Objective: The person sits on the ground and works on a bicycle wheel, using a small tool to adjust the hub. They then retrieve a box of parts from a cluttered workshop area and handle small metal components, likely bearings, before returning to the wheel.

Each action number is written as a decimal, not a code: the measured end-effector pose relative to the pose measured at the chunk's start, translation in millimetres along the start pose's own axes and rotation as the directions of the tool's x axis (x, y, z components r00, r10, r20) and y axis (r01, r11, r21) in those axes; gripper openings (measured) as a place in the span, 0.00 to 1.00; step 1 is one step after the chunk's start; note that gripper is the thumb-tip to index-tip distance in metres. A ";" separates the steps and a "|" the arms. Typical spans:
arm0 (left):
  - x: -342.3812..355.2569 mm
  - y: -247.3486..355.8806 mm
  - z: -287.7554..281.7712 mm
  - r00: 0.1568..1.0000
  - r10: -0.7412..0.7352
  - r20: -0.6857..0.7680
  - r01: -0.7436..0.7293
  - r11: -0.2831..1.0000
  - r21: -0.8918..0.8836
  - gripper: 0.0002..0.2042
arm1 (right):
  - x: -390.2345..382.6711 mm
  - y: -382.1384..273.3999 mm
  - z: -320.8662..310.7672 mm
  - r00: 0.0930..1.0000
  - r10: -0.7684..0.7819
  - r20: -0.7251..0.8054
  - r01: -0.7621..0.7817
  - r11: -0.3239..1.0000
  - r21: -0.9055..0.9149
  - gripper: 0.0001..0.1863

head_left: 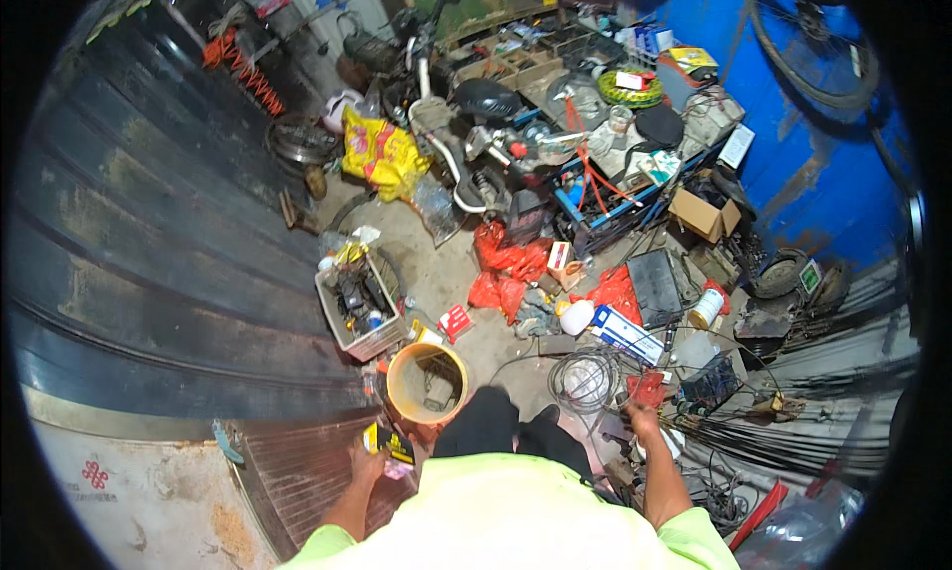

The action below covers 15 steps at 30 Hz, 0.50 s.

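My left hand (367,461) is closed around a small yellow-and-black box (389,443), just below a yellow bucket (400,381). A pinkish item (399,468) shows beside that box, and I cannot tell whether my fingers touch it. On the other side my right hand (643,417) reaches down to a crumpled red plastic bag (648,388). Its fingers are too small and blurred to show whether they grip the bag. A coil of thin wire (585,380) lies to the left of this hand. The bucket has a greyish lump inside.
A grey crate (367,344) full of tools stands at the left. Ahead are a bicycle frame (443,153), a yellow sack (382,153) and a blue-framed rack (620,213) heaped with parts. Black cables (813,441) spread at the right. A ribbed brown panel (307,476) lies lower left.
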<state>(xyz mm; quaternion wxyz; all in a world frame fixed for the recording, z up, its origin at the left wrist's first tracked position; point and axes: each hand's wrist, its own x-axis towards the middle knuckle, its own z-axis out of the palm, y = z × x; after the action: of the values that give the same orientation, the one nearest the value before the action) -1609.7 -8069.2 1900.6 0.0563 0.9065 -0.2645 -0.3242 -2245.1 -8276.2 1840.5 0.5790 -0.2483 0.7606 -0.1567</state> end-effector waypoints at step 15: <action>370.5 94.2 -82.1 0.994 -0.103 -0.019 0.099 0.986 -0.135 0.48 | 220.3 -411.6 227.9 0.995 -0.092 0.031 0.090 0.995 0.039 0.14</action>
<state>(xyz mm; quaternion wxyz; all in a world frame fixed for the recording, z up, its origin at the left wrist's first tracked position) -1360.0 -8346.5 1783.9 0.1041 0.9171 -0.1950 -0.3317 -1991.3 -8728.8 1816.1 0.5881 -0.2744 0.7359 -0.1930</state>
